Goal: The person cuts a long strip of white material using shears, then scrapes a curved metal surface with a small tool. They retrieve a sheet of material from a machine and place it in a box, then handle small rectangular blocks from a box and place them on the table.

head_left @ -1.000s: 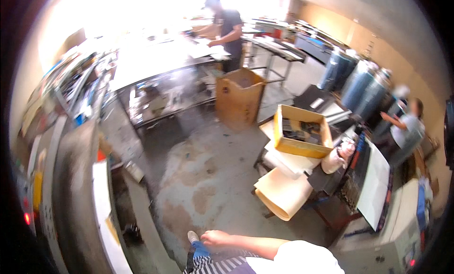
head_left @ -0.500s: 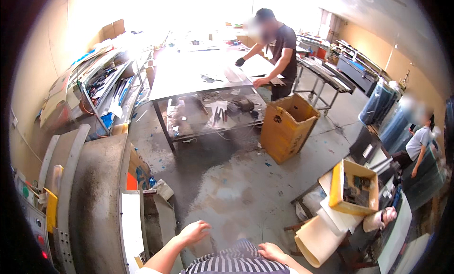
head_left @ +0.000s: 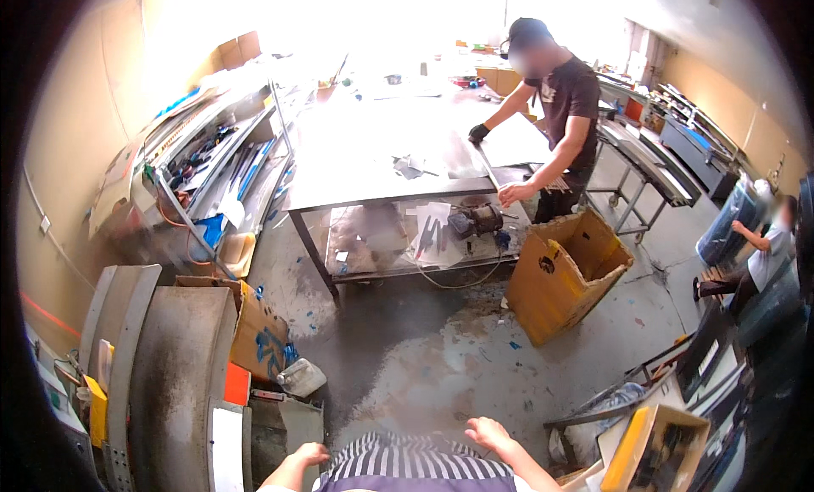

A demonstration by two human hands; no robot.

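Note:
My left hand [head_left: 309, 455] hangs low at my left side, its fingers loosely bent and nothing seen in it. On the other side of my striped apron [head_left: 407, 460], my right hand [head_left: 492, 435] is held out in front with the fingers a little apart, also without anything in it. Neither hand touches anything apart from, perhaps, the apron's edge. Closest to my left hand are a grey metal panel [head_left: 301, 420] and a whitish plastic jug [head_left: 302, 378]. Right of my right hand stands a yellow-sided box [head_left: 632, 450] with dark pieces inside.
Ahead, a co-worker [head_left: 570, 102] with one dark glove leans over a large worktable [head_left: 365, 170], handling a flat strip. A tall cardboard box [head_left: 551, 288] stands beside it. Racks of sheets [head_left: 212, 170] fill the left; a curved metal machine [head_left: 174, 365] is nearer. Another person [head_left: 767, 250] is at far right.
My left hand has drawn down and back, while my right has risen slightly. The worktable and cardboard box appear nearer; the yellow-sided box has slid toward the lower edge. The co-worker's hands shifted along the table.

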